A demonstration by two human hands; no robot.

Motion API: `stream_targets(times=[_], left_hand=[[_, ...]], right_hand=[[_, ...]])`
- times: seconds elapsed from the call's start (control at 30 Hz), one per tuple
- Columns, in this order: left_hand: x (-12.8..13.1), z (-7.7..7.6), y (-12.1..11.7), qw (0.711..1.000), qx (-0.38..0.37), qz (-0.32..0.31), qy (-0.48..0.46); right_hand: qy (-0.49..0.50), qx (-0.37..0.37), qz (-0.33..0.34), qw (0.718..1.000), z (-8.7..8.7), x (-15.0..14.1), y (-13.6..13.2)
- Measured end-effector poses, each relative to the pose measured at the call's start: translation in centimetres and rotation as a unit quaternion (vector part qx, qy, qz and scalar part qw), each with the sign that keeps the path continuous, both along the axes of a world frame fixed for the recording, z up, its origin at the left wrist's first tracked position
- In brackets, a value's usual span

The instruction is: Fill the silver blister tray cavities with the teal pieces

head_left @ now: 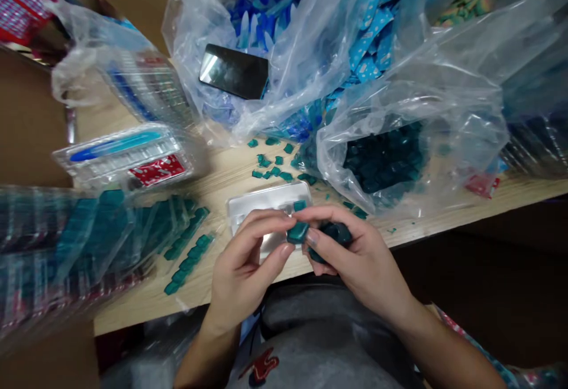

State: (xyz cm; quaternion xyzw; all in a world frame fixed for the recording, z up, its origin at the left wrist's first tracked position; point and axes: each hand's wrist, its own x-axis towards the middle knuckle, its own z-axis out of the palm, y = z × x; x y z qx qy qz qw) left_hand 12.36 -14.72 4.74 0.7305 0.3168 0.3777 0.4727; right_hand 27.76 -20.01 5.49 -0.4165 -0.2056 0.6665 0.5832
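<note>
A translucent teal square piece (298, 232), glossy with bevelled edges, sat at lower centre of frame, pinched between the fingertips of the left hand (248, 265) and the thumb of the right hand (359, 259). Right fingers were curled around a dark teal cluster (336, 234). Behind lay a clear plastic blister tray (266, 203) on the pale wooden table (222, 188). Loose teal squares (270, 164) were scattered above it, beside a polythene bag (355, 158) of teal pieces, right of centre.
</note>
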Motion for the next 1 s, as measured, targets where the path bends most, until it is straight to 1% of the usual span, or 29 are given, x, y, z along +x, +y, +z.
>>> stream_targets(times=[0.07, 0.13, 0.2, 0.3, 0.37, 0.4, 0.5, 0.57, 0.7, 0.8, 0.9, 1.0], left_hand=[[-0.5, -0.2, 0.0, 0.999, 0.043, 0.015, 0.018], [-1.2, -0.4, 0.0, 0.998, 0.054, 0.013, 0.022], [-2.0, -0.5, -0.2, 0.999, 0.018, -0.019, 0.033], [-3.1, -0.6, -0.8, 0.991, -0.071, -0.075, 0.083], [-3.4, -0.6, -1.0, 0.986, -0.103, -0.087, 0.099], [-3.4, -0.6, -0.9, 0.986, -0.107, -0.082, 0.098], [-3.0, -0.7, -0.2, 0.989, -0.069, -0.048, 0.123], [-2.5, -0.8, 0.8, 0.981, -0.016, -0.03, 0.189], [-1.7, -0.9, 2.5, 0.936, 0.092, -0.024, 0.339], [-1.4, -0.9, 3.0, 0.916, 0.109, -0.018, 0.384], [-1.2, -1.1, 3.0, 0.906, 0.121, -0.013, 0.405], [-1.4, -1.6, 2.8, 0.889, 0.164, -0.007, 0.427]], right_hand=[[-0.034, -0.005, -0.006, 0.999, 0.1, -0.3, 0.1], [-0.061, -0.024, 0.001, 0.998, -0.1, -0.6, -0.1], [-0.066, -0.046, 0.03, 0.996, -0.6, -0.8, -0.6], [-0.037, -0.077, 0.097, 0.992, -1.5, -1.0, -1.3], [-0.014, -0.095, 0.121, 0.988, -1.9, -1.0, -1.5], [-0.002, -0.103, 0.126, 0.987, -2.0, -1.0, -1.4], [0.007, -0.129, 0.109, 0.986, -2.0, -0.9, -0.7], [-0.009, -0.154, 0.091, 0.984, -1.8, -0.6, -0.2], [-0.034, -0.187, 0.069, 0.979, -2.2, 0.7, -0.1], [-0.03, -0.199, 0.032, 0.979, -2.9, 1.6, -0.8], [-0.034, -0.16, 0.004, 0.986, -3.3, 1.9, -1.3], [0.0, -0.102, 0.009, 0.995, -3.3, 1.8, -1.4]])
